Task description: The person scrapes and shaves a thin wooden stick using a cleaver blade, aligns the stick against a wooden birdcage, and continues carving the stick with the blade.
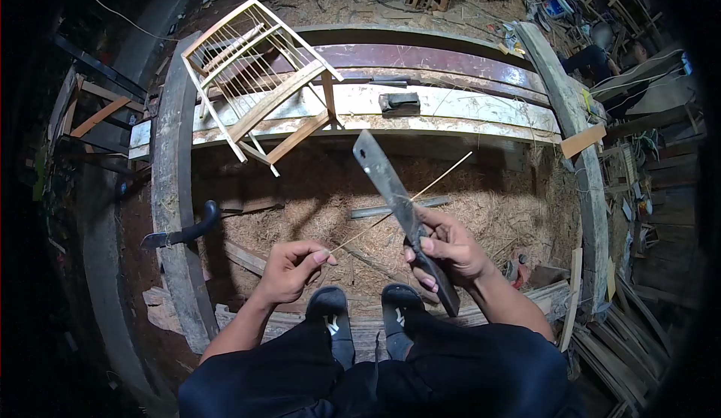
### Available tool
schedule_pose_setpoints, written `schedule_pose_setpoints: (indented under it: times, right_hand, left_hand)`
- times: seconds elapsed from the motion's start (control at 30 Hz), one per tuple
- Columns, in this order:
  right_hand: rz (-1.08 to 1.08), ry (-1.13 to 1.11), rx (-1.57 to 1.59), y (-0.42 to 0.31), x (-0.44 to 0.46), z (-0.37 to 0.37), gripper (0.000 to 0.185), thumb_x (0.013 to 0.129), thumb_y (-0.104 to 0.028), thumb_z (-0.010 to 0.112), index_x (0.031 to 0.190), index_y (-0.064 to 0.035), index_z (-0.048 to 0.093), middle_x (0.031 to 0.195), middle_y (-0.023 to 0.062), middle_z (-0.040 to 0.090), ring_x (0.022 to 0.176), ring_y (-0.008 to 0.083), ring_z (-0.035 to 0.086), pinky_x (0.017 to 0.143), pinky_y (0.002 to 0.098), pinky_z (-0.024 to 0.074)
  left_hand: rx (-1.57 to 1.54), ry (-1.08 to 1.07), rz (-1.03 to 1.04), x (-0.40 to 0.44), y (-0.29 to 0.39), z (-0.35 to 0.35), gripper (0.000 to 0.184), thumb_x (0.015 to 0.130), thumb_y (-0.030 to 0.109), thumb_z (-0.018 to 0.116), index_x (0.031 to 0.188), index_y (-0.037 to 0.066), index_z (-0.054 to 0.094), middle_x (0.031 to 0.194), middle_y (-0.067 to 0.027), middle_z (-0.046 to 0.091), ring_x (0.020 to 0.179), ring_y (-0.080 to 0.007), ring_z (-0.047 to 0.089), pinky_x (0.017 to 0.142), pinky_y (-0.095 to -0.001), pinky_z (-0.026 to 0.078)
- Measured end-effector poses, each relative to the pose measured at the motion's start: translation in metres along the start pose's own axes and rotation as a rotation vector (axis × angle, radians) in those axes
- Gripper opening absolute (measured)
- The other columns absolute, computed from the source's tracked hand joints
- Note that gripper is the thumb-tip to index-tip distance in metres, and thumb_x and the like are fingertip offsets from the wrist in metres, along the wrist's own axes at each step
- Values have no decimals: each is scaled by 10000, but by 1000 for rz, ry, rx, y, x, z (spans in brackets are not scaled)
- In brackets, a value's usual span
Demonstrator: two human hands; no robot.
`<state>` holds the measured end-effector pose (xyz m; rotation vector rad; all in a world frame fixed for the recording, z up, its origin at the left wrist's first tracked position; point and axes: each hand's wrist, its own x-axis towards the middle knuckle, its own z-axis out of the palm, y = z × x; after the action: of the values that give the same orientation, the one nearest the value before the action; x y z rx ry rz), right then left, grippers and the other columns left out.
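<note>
My left hand (288, 271) is closed, pinching one end of a thin bamboo stick (443, 175) between thumb and fingers. The stick slants up to the right and passes by the blade of a large knife (384, 180); I cannot tell whether it touches the blade. My right hand (458, 251) is wrapped around the knife's dark handle, with the blade pointing up and left. Beyond both hands, a wooden frame with thin bars (278, 111), like a small cage, rests tilted on the planks.
A hand plane (399, 105) sits on the white plank (481, 108). Another knife with a curved black handle (201, 221) lies across the left beam (174, 170). Shavings (488, 208) cover the ground. A wood piece (583, 141) rests on the right beam. A person (597, 59) is at upper right.
</note>
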<state>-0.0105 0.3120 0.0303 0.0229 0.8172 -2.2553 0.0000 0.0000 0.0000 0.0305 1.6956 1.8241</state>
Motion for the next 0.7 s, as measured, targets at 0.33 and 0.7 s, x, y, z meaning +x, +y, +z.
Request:
schedule_pose_setpoints:
  times: [0.33, 0.7]
  right_hand:
    - [-494, 53, 94, -37, -9, -20, 667, 971, -104, 553, 1524, -57, 182, 976, 159, 620, 549, 204, 624, 402, 313, 526]
    - [-55, 14, -153, 15, 2, -5, 822, 936, -97, 612, 1560, -108, 77, 948, 164, 649, 570, 162, 620, 489, 285, 548]
  left_hand:
    - [68, 100, 89, -3, -8, -20, 211, 970, 123, 592, 904, -40, 710, 638, 22, 592, 547, -15, 460, 488, -199, 332]
    - [36, 105, 53, 2, -1, -5, 199, 975, 130, 592, 923, -28, 702, 598, 45, 544, 510, -12, 427, 459, -202, 305]
